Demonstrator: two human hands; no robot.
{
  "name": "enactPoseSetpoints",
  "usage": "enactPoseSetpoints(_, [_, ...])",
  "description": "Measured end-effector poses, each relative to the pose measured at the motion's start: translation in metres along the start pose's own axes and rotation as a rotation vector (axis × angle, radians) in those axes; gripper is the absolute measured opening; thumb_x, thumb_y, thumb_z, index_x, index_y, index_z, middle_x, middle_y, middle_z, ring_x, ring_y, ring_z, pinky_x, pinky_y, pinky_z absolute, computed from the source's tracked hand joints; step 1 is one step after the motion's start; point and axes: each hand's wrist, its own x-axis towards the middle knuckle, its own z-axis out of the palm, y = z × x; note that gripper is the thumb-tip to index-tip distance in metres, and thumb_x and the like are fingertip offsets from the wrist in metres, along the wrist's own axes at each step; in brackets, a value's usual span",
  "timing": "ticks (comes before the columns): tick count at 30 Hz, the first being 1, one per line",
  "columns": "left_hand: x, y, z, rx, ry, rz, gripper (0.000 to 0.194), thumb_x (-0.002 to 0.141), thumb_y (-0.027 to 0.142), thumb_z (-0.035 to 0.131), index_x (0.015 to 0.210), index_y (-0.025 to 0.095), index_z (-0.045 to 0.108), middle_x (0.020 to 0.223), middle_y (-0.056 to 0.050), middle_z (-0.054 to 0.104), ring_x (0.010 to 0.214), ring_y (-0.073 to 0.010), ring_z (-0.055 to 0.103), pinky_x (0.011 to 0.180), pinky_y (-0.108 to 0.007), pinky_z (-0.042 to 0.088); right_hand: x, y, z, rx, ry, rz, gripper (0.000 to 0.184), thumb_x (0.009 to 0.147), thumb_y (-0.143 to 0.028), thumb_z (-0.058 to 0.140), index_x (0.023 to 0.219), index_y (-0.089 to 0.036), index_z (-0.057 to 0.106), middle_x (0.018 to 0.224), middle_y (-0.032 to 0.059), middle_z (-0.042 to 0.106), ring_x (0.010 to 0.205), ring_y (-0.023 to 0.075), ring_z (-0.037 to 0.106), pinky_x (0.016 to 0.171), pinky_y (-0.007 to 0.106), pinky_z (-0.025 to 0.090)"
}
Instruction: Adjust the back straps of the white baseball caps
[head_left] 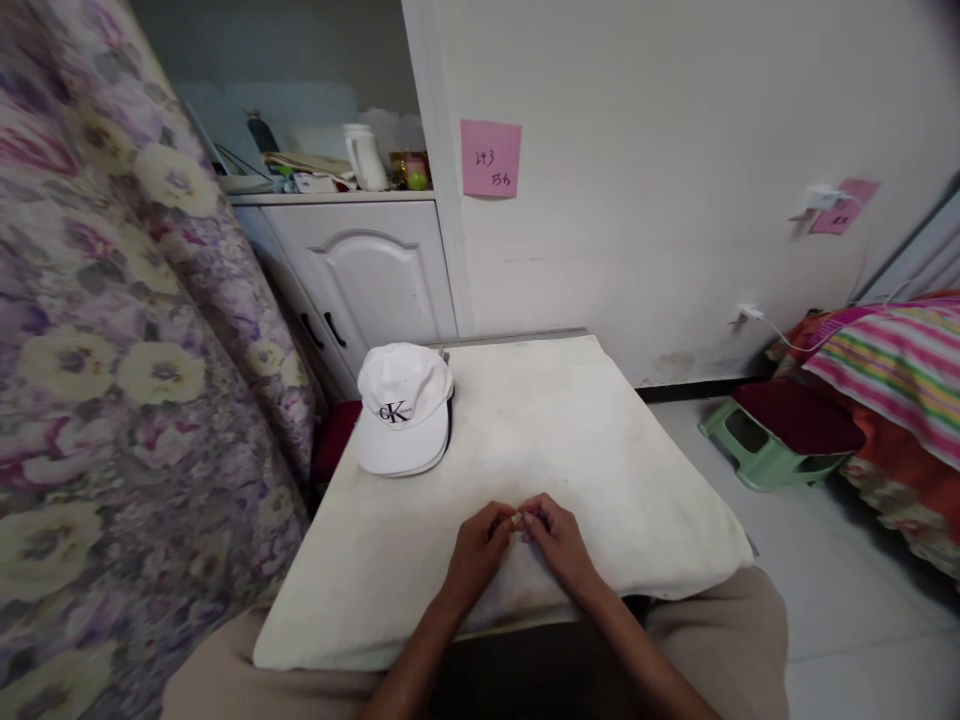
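My left hand (pixel 480 545) and my right hand (pixel 556 540) meet over the near part of the cloth-covered table (pixel 540 420). Fingers on both are curled, with thumbs and fingertips pinched together. A tiny pale spot shows between the fingertips; whether it is a held thing or a fingernail I cannot make out. To the left and farther back, a white baseball cap (pixel 405 390) with black "CK" letters rests on the table, its brim toward me. A dark edge shows beneath its right side. Neither hand touches the cap.
A floral curtain (pixel 150 370) hangs along the left. Behind the table are a white cabinet (pixel 382 280) and a wall with a pink note (pixel 491 158). At the right, a green stool (pixel 750 440) stands by a bed with a striped cover (pixel 900 370).
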Motion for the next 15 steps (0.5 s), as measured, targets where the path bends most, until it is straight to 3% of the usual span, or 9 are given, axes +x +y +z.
enactPoseSetpoints(15, [-0.0013,0.0012,0.0009,0.010,0.009,0.003,0.019,0.087,0.028,0.052,0.090,0.019,0.069,0.077,-0.002,0.069,0.071,-0.0184,0.059,0.066,-0.027,0.042,-0.0002,0.0032,0.0012,0.001,-0.004,-0.013,0.013,0.092,-0.030,0.051,0.088,-0.021,0.060,0.075,0.0011,0.068,0.065,0.0183,0.063,0.064,0.029,0.049])
